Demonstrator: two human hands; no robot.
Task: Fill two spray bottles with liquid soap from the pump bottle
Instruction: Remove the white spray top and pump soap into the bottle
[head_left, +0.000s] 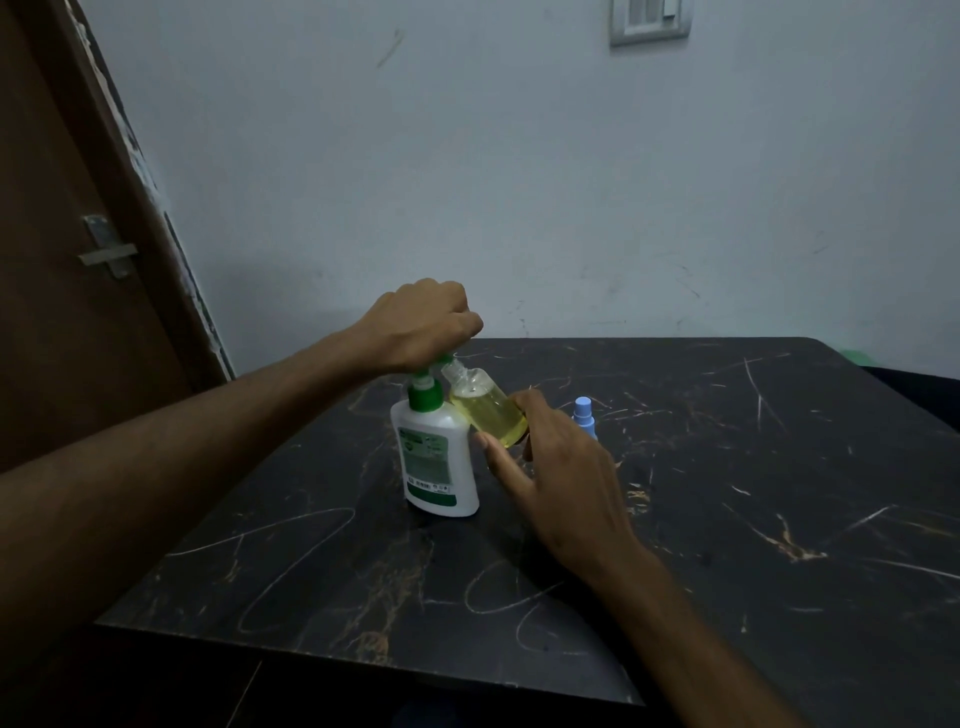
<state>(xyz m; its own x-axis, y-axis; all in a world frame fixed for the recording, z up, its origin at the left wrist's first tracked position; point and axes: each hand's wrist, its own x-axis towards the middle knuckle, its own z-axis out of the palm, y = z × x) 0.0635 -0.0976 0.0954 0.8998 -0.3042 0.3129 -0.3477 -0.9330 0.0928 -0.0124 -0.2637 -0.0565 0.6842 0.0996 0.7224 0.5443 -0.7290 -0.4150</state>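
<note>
A white pump bottle (441, 462) with a green pump and green label stands on the dark marbled table (727, 519). My left hand (421, 327) is curled over the pump head, pressing on it from above. My right hand (550, 467) holds a small clear spray bottle (485, 410) without its cap, tilted so its open neck sits at the pump's nozzle. Yellow-green liquid fills most of that bottle. Behind my right hand stands a second spray bottle with a light blue top (583, 413), its body mostly hidden.
The table's far edge lies close to a pale wall. A brown door with a metal latch (109, 249) is at the left. A green object (857, 357) peeks out past the table's far right corner.
</note>
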